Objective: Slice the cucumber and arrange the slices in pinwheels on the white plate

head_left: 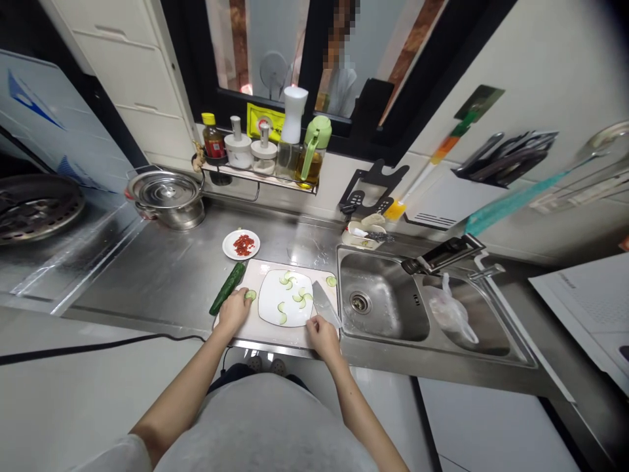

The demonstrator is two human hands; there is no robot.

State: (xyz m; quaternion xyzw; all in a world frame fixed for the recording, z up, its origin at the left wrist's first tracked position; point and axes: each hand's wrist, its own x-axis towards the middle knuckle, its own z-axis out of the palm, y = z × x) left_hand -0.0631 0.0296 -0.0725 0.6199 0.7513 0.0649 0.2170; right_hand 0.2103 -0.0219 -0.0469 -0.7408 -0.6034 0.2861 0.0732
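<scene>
A white squarish plate [270, 303] lies on a pale cutting board [255, 335], with thin cucumber slices [302, 296] set on it in curved, pinwheel-like groups. Left of the plate, my left hand [234, 309] has its fingertips closed on a small stack of cucumber slices [250, 295] on the board. My right hand [322, 335] is pinched at the plate's lower right corner; what its fingers hold is too small to make out. A kitchen knife [325, 305] rests flat just right of the plate. More slices [331, 281] sit at the board's upper right corner.
A whole cucumber [227, 288] lies along the board's left side. Behind stands a small plate [227, 248] of chopped red pieces. A steel pot [184, 216] is at the back left, a seasoning rack [275, 176] on the wall. To the right is a double sink [383, 334].
</scene>
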